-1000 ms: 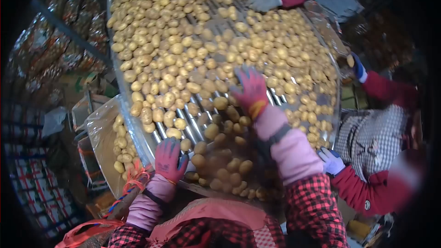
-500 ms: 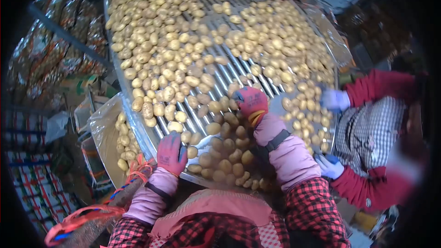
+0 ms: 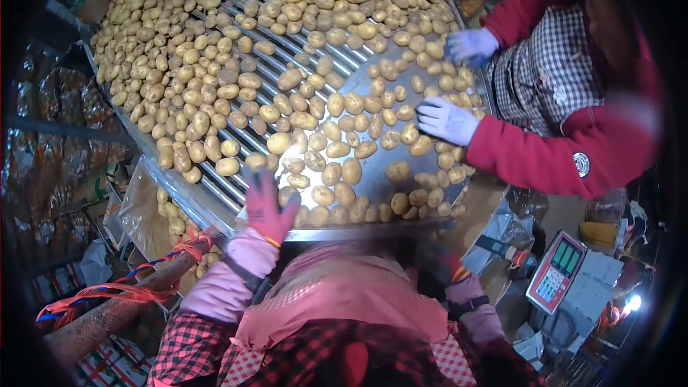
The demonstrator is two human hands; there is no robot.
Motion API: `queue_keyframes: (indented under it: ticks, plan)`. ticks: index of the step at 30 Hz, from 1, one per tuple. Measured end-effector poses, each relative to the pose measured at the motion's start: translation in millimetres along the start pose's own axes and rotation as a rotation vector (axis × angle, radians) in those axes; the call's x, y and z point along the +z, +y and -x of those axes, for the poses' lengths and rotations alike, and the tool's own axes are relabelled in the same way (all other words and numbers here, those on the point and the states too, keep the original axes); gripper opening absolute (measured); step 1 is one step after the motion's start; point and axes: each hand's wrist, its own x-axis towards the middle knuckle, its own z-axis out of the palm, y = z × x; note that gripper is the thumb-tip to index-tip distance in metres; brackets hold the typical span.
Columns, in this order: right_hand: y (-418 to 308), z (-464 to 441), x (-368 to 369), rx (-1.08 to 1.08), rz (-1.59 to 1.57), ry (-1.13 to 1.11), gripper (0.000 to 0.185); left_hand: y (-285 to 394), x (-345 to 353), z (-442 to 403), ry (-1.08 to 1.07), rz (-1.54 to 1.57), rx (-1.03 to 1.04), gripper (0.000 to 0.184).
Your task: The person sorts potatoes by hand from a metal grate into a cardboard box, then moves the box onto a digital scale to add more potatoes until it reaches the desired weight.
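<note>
Potatoes (image 3: 208, 72) cover a slatted metal sorting table (image 3: 244, 186), with some spread over its smooth metal plate (image 3: 373, 172) near my edge. My left hand (image 3: 269, 204), in a red glove with dark fingertips, is over the table's near left corner. Its fingers are spread, beside several potatoes, and no potato shows in its grip. Low at the right, just past the near edge of the table, my right hand (image 3: 443, 265) is in shadow and blurred. Its fingers cannot be made out, nor whether they hold anything.
On the right, a co-worker's two gloved hands (image 3: 448, 120) reach among the potatoes. A red digital scale (image 3: 555, 272) stands at the lower right. A rusty pole (image 3: 122, 308) wrapped in red cord is at the lower left, near a plastic-lined box (image 3: 143, 208) with potatoes.
My view has turned right. My right hand has left the table and dropped below its near edge. The heap of potatoes in front of me has spread over the plate. My left hand stays near the corner.
</note>
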Motion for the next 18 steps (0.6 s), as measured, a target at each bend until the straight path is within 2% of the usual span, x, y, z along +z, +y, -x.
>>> queue_keyframes:
  ticks: [1, 3, 4, 6, 8, 9, 11, 15, 17, 18]
  plan:
    - [45.4, 41.9, 37.0, 0.205, -0.04, -0.093, 0.047, 18.0, -2.8, -2.0, -0.107, -0.007, 0.073, 0.072]
    - [89.9, 71.7, 53.5, 0.213, 0.382, -0.386, 0.051, 37.6, 6.9, -2.8, -0.174, -0.236, 0.29, 0.064]
    - [113.8, 87.3, 62.5, 0.174, 0.579, -0.537, 0.053, 34.4, 16.2, -1.8, -0.171, -0.152, 0.32, 0.062]
    - [-73.5, 2.0, -38.2, 0.439, -0.035, -0.093, 0.047, 30.7, 17.4, -1.9, -0.183, -0.051, 0.329, 0.059]
    - [-111.5, -66.6, -75.7, 0.335, 0.02, 0.167, 0.042, 24.6, 8.4, -8.5, -0.162, -0.02, 0.348, 0.058]
    - [-121.7, -99.8, -86.4, 0.118, -0.052, 0.348, 0.045, 20.6, 5.6, -8.4, -0.136, -0.018, 0.336, 0.059]
    - [-140.3, -174.8, -95.8, -0.104, 0.168, 0.471, 0.049, 9.2, -3.7, -4.4, -0.065, -0.029, 0.302, 0.06]
    - [-223.6, -331.4, -84.4, -0.543, 0.365, 0.231, 0.063, -11.8, -20.5, 5.1, 0.104, -0.112, 0.125, 0.06]
    - [-256.5, -412.0, -60.1, -0.694, 0.58, 0.372, 0.068, -21.9, -25.8, 11.2, 0.132, -0.177, 0.038, 0.059]
    - [-275.1, -441.2, -54.1, -0.651, 0.635, 0.388, 0.07, -27.0, -26.9, 13.6, 0.142, -0.183, 0.008, 0.06]
